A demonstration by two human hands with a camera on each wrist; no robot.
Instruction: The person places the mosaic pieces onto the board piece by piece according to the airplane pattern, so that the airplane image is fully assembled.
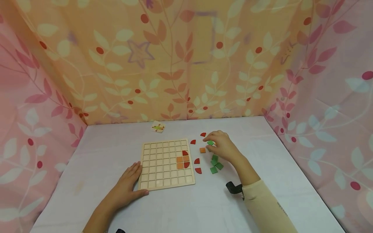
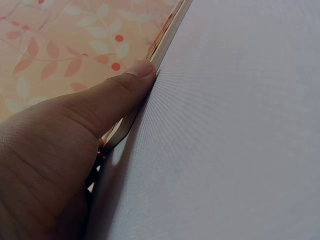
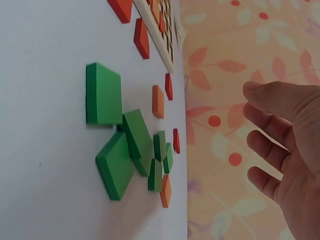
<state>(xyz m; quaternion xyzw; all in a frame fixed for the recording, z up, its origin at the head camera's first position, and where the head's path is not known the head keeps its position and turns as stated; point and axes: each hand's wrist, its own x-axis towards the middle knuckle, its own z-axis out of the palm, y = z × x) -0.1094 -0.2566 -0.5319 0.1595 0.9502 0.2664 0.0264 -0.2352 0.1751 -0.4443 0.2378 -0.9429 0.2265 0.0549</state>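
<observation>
A square wooden grid board [image 1: 158,166] lies on the white table. Three orange square tiles [image 1: 179,165] and two red quarter-round tiles [image 1: 186,165] sit in cells near its right side. My left hand [image 1: 126,184] rests at the board's near left corner, fingers straight along the left edge; its thumb [image 2: 117,97] touches the front edge. Over the loose tiles hovers my right hand [image 1: 222,145], fingers loosely bent. In the right wrist view nothing shows between its thumb and fingers [image 3: 272,147]. Several green square tiles [image 3: 107,95] lie below it, some overlapping.
Several loose red quarter-round tiles [image 1: 198,171] and an orange square tile [image 1: 202,150] lie right of the board. A small patterned card or tile [image 1: 158,127] lies behind it. Patterned cloth [image 1: 186,81] hangs at the back and both sides.
</observation>
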